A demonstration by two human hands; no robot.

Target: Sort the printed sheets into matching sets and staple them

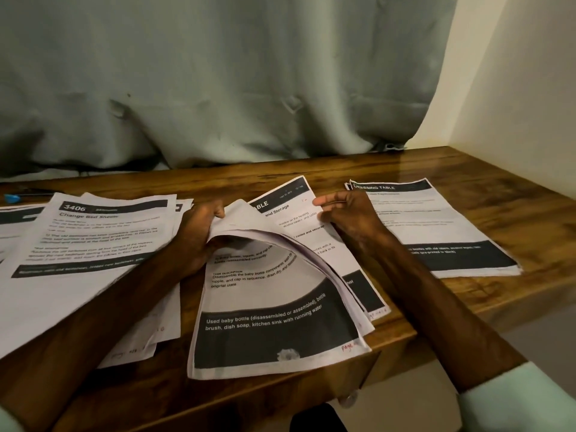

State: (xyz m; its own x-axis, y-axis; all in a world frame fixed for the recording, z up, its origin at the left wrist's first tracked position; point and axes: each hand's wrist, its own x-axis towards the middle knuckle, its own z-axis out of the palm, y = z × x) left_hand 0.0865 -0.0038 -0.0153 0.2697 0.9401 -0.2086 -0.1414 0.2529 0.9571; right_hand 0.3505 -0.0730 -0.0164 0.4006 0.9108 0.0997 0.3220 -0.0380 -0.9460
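Two hands on paper: your left hand (199, 235) grips the curled-up sheets (249, 226) at 6 o'clock, right hand (349, 216) pinches the Storage sheet (293, 213) beneath. Dressing Table stack (436, 232) at 3 o'clock.

Three paper stacks (436, 226) on table (514, 194)

left pile (15, 235): cut off at left edge | middle sheet (299, 219) heading: half hidden under curled pages (246, 222)

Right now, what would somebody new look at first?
The curled sheets arching up in the middle, gripped by the left hand while the right hand pinches the page behind. Then the neat stack headed DRESSING TABLE at right. A looser pile spreads at left.
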